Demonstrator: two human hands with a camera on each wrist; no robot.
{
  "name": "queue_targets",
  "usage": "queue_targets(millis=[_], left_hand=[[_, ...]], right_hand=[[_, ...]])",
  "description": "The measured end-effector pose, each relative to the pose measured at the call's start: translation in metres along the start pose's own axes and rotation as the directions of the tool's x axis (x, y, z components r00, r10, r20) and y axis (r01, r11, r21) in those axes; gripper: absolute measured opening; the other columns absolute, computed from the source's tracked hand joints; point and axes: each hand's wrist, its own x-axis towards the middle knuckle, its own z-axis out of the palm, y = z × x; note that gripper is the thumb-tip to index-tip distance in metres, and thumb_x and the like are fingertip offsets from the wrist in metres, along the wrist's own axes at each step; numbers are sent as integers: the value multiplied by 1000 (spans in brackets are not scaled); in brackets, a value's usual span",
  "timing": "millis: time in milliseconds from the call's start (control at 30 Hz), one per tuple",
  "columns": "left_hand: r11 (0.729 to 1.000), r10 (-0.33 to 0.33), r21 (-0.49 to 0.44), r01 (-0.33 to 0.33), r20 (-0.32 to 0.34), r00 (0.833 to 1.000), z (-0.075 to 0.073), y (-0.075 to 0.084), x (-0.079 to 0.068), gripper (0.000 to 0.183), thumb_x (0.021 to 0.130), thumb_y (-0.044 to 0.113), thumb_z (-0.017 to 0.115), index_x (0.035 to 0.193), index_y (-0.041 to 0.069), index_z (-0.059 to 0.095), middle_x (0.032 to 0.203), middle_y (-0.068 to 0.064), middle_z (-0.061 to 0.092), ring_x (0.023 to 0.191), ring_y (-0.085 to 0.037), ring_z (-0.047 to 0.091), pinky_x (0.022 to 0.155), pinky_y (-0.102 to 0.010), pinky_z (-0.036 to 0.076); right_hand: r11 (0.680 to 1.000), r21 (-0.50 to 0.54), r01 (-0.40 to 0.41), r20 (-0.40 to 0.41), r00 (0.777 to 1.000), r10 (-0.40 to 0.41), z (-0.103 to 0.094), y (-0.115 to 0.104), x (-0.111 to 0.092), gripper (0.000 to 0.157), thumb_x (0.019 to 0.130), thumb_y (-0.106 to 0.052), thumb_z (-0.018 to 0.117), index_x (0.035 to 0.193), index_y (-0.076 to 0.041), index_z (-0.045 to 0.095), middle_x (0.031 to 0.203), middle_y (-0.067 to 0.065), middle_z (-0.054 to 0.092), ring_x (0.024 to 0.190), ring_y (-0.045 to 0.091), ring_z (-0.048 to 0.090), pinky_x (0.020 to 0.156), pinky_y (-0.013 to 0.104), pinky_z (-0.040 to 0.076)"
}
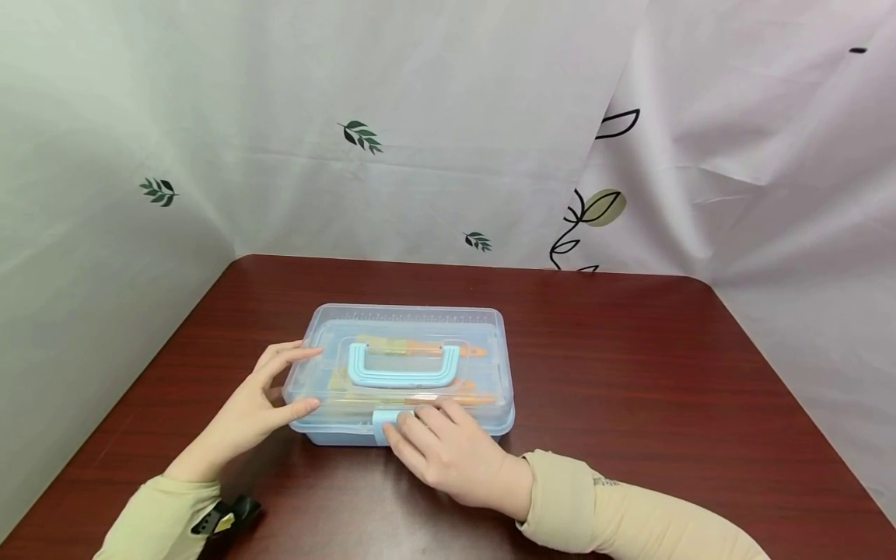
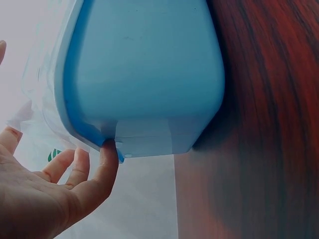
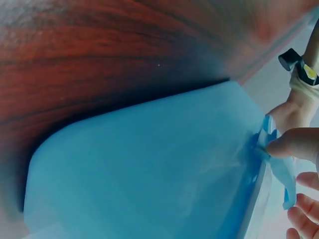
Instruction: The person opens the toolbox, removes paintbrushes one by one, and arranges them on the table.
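A plastic storage box [image 1: 336,437] with a pale blue base, clear lid [image 1: 479,334] and light blue carry handle [image 1: 402,379] rests on the table. Through the lid show orange-handled brushes [image 1: 420,348], blurred by the plastic. At the box's left end, my left hand [image 1: 262,397] spreads over the lid; in the left wrist view one finger [image 2: 107,159] touches just below the rim. My right hand [image 1: 451,455] is at the front, thumb [image 3: 294,143] and fingers at the blue latch [image 3: 283,174], pinching it. In the head view these fingers partly cover the latch.
The dark red wooden table [image 1: 630,389] extends around the box. A pale curtain [image 1: 420,194] with leaf prints hangs behind it and at both sides. A black strap device [image 1: 224,517] sits at the left wrist.
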Motion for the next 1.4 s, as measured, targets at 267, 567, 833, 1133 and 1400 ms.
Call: queue_targets(millis=[267, 567, 833, 1133, 1400], left_hand=[[1000, -8, 4, 8, 3, 1000, 0, -1, -1, 60, 80, 7, 74, 134, 10, 49, 136, -9, 35, 118, 14, 29, 83, -9, 42], [1000, -14, 3, 14, 4, 1000, 0, -2, -1, 59, 81, 7, 74, 134, 10, 49, 137, -10, 34, 117, 13, 30, 83, -8, 42], [1000, -14, 1, 14, 5, 1000, 0, 0, 0, 59, 80, 7, 74, 134, 9, 49, 136, -12, 35, 115, 12, 31, 83, -7, 42], [1000, 7, -6, -7, 2, 1000, 0, 0, 0, 59, 80, 5, 74, 134, 9, 49, 136, -10, 35, 117, 12, 31, 83, -8, 42], [1000, 1, 18, -1, 4, 1000, 0, 0, -1, 61, 80, 7, 74, 135, 10, 48, 137, -12, 35, 116, 14, 30, 82, -8, 42]], right_hand=[[1000, -22, -8, -11, 1000, 8, 2, 2, -1, 29, 91, -8, 44, 109, -11, 67, 94, 1, 62, 81, 17, 56, 65, 26, 40], [1000, -14, -25, 24, 999, 25, 2, 0, -1, 32, 92, -6, 41, 112, -8, 66, 95, 1, 61, 79, 15, 54, 63, 26, 37], [999, 11, -31, 48, 998, 31, 0, 0, -2, 30, 93, -7, 41, 111, -11, 65, 98, 2, 61, 84, 17, 56, 65, 27, 38], [998, 62, 33, -23, 999, -31, 0, 0, -3, 27, 97, -11, 42, 105, -16, 67, 92, -1, 62, 79, 15, 57, 70, 27, 44], [988, 133, 74, -69, 996, -65, -11, 6, 5, 30, 100, -9, 36, 99, -15, 66, 87, -3, 60, 75, 11, 55, 67, 23, 43]])
